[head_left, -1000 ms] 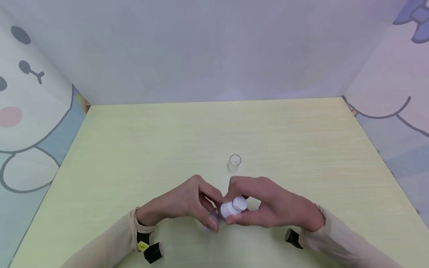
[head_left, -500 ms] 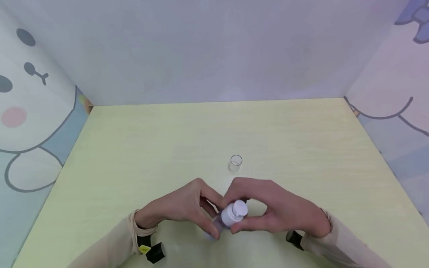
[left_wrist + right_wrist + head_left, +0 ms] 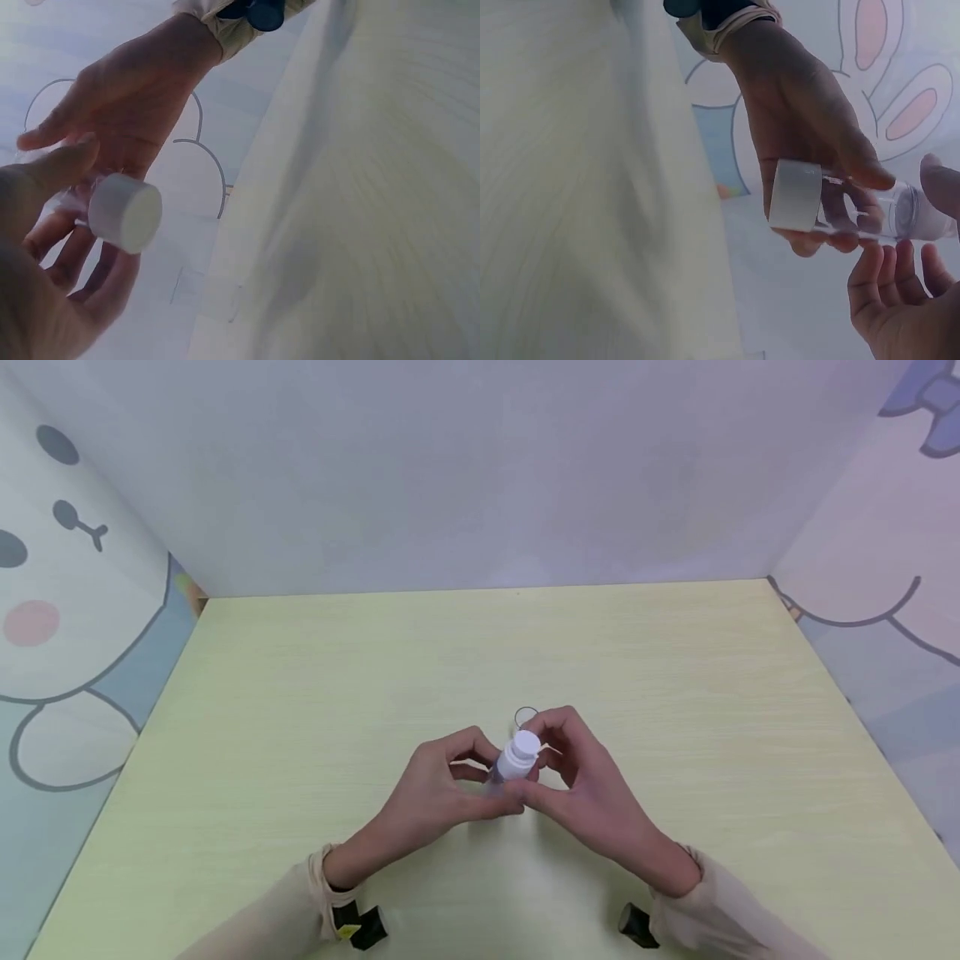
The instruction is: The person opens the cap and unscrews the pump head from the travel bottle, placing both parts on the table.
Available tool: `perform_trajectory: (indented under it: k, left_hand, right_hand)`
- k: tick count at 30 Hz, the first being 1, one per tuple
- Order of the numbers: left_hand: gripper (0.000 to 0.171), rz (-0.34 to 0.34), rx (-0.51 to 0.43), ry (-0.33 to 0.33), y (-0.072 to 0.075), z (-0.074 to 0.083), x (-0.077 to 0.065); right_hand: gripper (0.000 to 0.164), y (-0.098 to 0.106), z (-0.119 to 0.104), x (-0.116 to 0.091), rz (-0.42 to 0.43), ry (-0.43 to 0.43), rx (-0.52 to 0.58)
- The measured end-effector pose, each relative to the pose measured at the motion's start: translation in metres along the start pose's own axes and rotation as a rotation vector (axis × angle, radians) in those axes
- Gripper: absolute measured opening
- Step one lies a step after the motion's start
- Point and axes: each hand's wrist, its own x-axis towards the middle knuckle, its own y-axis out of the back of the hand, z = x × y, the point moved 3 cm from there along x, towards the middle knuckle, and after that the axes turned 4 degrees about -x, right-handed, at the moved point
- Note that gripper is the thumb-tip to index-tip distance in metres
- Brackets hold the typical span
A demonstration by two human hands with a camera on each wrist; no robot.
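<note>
A small clear bottle [image 3: 889, 210] with a white top [image 3: 525, 746] is held between both hands above the table, tilted in the head view. My left hand [image 3: 442, 785] grips its clear body with thumb and fingers. Around the bottle's upper part, my right hand [image 3: 588, 785] holds thumb and curled fingers on either side. The bottle's thick white end [image 3: 126, 214] points toward the camera in the left wrist view. Just behind the right fingers stands a small clear glass [image 3: 522, 718], mostly hidden, only part of its rim showing.
The pale wooden tabletop [image 3: 360, 677] reaches back to a plain light wall [image 3: 480, 477]. Cartoon-printed panels [image 3: 82, 585] flank it on both sides. Black wrist devices [image 3: 369, 928] hang at the sleeves.
Both hands have carried the bottle forward, toward the glass, and now partly cover it. The right hand has turned, its fingers pointing farther forward around the bottle's top.
</note>
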Motion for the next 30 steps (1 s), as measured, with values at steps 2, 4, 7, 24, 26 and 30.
perform_trajectory:
  k: [2, 4, 7, 24, 26, 30]
  left_hand:
    - [0.031, 0.045, 0.084, -0.074, -0.002, 0.001, 0.001]
    - [0.03, 0.074, 0.144, -0.144, -0.004, 0.001, 0.002]
    - [0.03, 0.095, 0.202, -0.222, -0.006, 0.002, 0.002]
    - [0.033, 0.01, 0.075, -0.113, 0.005, -0.002, 0.005]
    - [0.034, 0.006, 0.07, -0.1, 0.007, -0.004, 0.006]
    - [0.034, 0.004, 0.07, -0.076, 0.008, -0.006, 0.007]
  right_hand:
    - [0.046, -0.002, 0.002, 0.002, 0.032, -0.043, 0.003]
    - [0.046, -0.004, 0.003, 0.004, 0.052, -0.069, 0.011]
    - [0.046, -0.006, 0.005, 0.006, 0.06, -0.081, 0.029]
    - [0.041, 0.001, 0.003, 0.007, -0.021, 0.098, -0.014]
    - [0.042, 0.001, 0.004, 0.007, -0.032, 0.119, -0.015]
    - [0.046, 0.002, 0.006, 0.007, -0.046, 0.128, -0.032]
